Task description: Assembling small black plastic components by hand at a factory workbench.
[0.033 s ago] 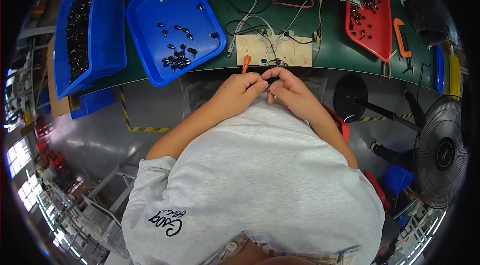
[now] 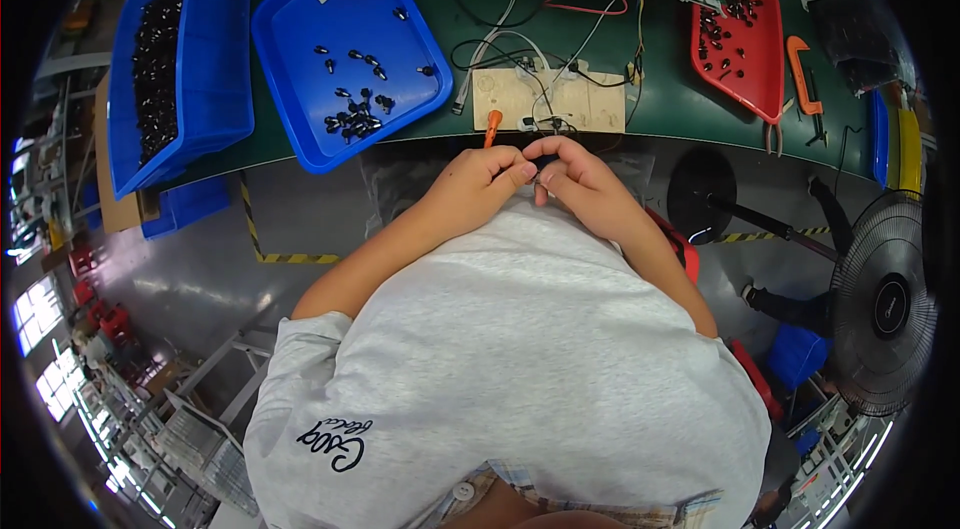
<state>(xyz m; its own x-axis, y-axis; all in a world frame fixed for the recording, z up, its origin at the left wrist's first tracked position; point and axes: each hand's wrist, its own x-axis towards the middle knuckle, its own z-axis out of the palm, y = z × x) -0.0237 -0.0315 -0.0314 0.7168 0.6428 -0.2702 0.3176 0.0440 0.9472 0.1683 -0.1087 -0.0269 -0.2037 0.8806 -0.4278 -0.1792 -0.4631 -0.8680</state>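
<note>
A small dark part (image 2: 541,166) sits pinched between the fingertips of both hands, just short of the bench edge (image 2: 640,141), above the person's lap. Left hand (image 2: 480,184) is closed, thumb and forefinger together on the part. Right hand (image 2: 580,184) is curled, its fingertips meeting the left's on the same part; how firm the pinch is cannot be told.

At 12 o'clock from the part: a tan board (image 2: 550,99) with wires, and an orange tool handle (image 2: 492,125) at 11 o'clock, overhanging the edge.

Blue tray (image 2: 300,39) with loose dark parts lies at 10 o'clock; red tray (image 2: 765,69) at 2 o'clock.

Risks, as judged:
- The part is held off the bench; a slipped pinch would likely drop it to the lap or floor.
- A knuckle nudging the handle could tip it off.
- The wires near the fingers could snag.
</note>
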